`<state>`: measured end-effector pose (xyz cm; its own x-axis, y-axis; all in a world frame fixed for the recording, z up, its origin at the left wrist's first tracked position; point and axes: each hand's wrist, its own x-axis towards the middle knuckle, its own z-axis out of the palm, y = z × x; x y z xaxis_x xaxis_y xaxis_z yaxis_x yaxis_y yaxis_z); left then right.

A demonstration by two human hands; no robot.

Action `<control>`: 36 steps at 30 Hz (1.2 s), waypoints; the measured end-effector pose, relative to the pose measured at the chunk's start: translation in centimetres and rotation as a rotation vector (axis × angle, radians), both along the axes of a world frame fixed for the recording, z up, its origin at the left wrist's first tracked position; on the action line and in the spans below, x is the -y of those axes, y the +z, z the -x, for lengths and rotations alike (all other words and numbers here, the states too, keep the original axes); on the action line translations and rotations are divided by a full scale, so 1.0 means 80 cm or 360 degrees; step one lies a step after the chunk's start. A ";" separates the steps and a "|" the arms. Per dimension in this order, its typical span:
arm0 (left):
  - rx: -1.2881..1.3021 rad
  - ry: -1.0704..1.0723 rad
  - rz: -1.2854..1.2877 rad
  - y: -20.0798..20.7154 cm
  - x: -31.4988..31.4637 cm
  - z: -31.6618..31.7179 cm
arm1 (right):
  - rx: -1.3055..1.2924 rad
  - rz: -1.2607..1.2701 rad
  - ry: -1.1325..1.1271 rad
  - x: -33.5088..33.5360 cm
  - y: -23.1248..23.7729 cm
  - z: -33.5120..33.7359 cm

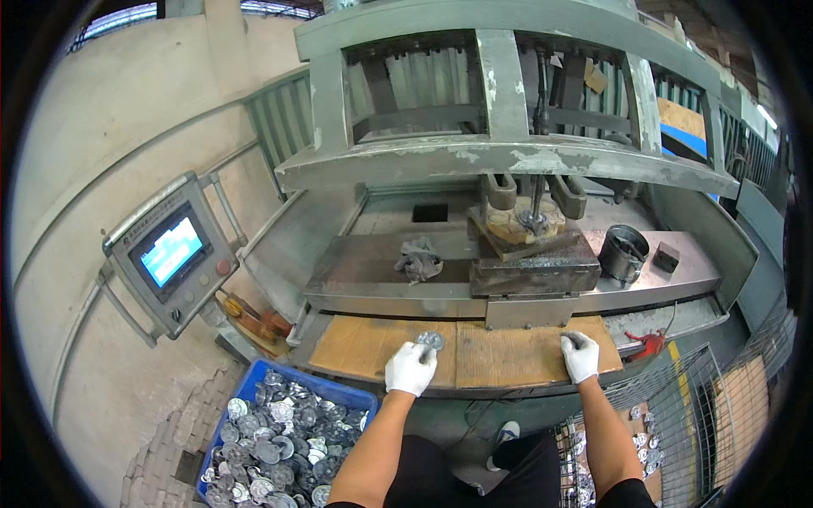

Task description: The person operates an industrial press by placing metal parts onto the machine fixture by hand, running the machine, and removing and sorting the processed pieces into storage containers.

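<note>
My left hand (412,367), in a white glove, pinches a round silver metal casting (430,340) over the cardboard (508,356) along the machine's front edge. At the right end of that cardboard is my right hand (581,357), also gloved, with fingers curled in and greyish at the tips; whether they hold anything is hidden. Beyond the hands, a grey press (508,159) stands over a metal block (533,275) with a yellowish fixture (517,227) on top. Another round metal piece (533,220) appears to sit on the fixture under the vertical rod.
A blue bin (373,405) full of similar castings stands lower left; a wire cage (677,398) with more is lower right. On the machine bed lie a grey rag (419,259), a dark pot (624,254) and a small block (666,257). A control panel (172,254) juts in at left.
</note>
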<state>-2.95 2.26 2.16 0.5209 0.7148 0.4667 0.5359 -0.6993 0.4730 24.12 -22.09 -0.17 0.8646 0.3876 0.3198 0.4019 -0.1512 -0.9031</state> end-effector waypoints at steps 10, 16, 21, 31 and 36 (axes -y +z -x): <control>-0.0046 -0.0002 -0.0005 -0.003 -0.006 0.003 | 0.0189 0.0049 0.0061 -0.015 0.058 0.036; -0.0102 -0.0003 -0.0061 -0.009 -0.008 0.001 | 0.0941 0.0049 0.0276 -0.055 0.157 0.055; -0.0091 -0.0039 -0.0059 -0.007 -0.008 0.003 | 0.0968 0.0045 0.0304 -0.116 0.210 0.050; -0.0098 -0.0044 -0.0027 0.000 -0.008 0.005 | 0.1041 0.0685 -0.0124 -0.240 0.251 0.023; -0.0163 -0.0042 -0.0018 0.001 -0.007 0.003 | 0.1012 0.0733 -0.0065 -0.262 0.256 0.021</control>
